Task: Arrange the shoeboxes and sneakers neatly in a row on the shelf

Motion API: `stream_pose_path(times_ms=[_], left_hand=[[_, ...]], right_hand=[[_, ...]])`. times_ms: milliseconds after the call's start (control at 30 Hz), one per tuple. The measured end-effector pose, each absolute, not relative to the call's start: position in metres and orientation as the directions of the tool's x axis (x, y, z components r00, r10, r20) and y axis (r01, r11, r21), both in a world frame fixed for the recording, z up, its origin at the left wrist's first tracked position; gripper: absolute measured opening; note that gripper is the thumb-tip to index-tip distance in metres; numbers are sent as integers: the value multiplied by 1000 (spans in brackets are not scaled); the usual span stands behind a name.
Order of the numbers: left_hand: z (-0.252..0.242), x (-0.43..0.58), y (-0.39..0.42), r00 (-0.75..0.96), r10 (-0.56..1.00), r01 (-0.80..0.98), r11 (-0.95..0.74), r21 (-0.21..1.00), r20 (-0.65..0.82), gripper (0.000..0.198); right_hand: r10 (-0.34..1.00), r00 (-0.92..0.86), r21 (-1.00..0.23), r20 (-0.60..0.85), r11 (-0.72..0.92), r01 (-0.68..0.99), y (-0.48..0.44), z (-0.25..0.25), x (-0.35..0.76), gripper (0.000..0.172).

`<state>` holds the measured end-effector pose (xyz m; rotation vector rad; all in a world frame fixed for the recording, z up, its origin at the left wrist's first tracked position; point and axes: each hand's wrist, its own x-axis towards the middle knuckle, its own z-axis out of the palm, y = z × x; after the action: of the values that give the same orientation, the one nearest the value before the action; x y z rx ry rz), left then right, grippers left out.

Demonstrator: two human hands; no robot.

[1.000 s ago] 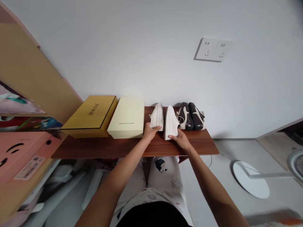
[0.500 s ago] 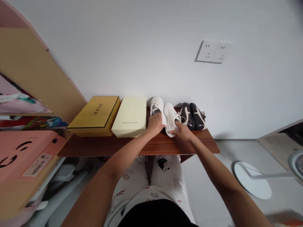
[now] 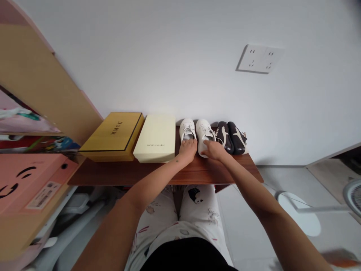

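Hands on footwear: clasps the heel of the left white shoe [image 3: 187,130] with the left hand [image 3: 188,148], fingers curled down over its back edge, and pinches the heel of the right white shoe [image 3: 204,131] with the right hand [image 3: 214,149], fingers closed on it. Shows both white shoes side by side, soles down, toes toward the wall [image 3: 169,56], just right of the frame's centre on the wooden shelf [image 3: 135,174]. Finds a pair of dark shoes [image 3: 232,136] with pale stripes just beside the right white shoe, further right on the same shelf. Finds a cream box [image 3: 156,137] just beside the left white shoe on its other side, then a yellow box [image 3: 114,135] next to that, toward centre left. Reaches both bare forearms up from the bottom edge over patterned trousers [image 3: 197,210]. Notes a white socket plate [image 3: 259,59] on the wall at upper right, a pink box [image 3: 31,180] at lower left, and a round white fan base [image 3: 301,222] on the floor at lower right.
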<state>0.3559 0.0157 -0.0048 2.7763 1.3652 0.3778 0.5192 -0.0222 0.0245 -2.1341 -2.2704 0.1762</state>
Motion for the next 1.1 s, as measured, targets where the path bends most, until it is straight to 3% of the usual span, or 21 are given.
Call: stream_pose_path(times_ms=[467, 867, 967, 1100], left_hand=[[-4, 351, 20, 603, 789, 793, -609, 22, 115, 46], [5, 348, 20, 582, 811, 813, -580, -51, 61, 42], [4, 347, 21, 574, 816, 819, -571, -53, 69, 40], [4, 343, 19, 561, 820, 827, -560, -47, 116, 42]], right_hand=[[989, -63, -100, -137, 50, 994, -2, 23, 496, 38], [977, -65, -8, -205, 65, 998, 16, 17, 486, 40], [982, -78, 4, -170, 80, 997, 14, 15, 483, 38], [996, -89, -26, 12, 89, 996, -4, 14, 491, 46]])
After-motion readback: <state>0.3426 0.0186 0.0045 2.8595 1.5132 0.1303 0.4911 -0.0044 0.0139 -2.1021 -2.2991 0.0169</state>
